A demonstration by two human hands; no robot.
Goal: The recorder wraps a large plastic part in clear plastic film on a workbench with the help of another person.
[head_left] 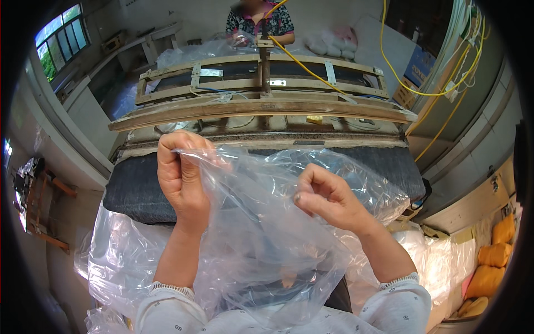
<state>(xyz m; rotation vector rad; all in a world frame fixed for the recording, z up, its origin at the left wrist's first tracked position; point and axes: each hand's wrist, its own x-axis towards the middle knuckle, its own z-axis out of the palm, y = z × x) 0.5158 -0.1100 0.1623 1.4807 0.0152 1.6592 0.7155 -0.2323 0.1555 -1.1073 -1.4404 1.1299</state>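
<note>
A clear plastic sheet or bag (250,222), crumpled and shiny, hangs in front of me and spreads down over my lap. My left hand (186,167) is raised and closed, pinching the sheet's upper left edge between thumb and fingers. My right hand (328,200) is at the sheet's right side, fingers curled in and thumb against the forefinger. Film lies against its fingertips, but whether they pinch it I cannot make out. Behind both hands runs a bench edge padded with dark cloth (133,186), partly covered by the film.
A long wooden bar (267,109) and slatted frame span the machine ahead. Yellow cables (384,50) hang at the right. A person (258,25) is across the machine beside more clear film. More plastic (122,250) drapes at left; orange bundles (495,255) are stacked at lower right.
</note>
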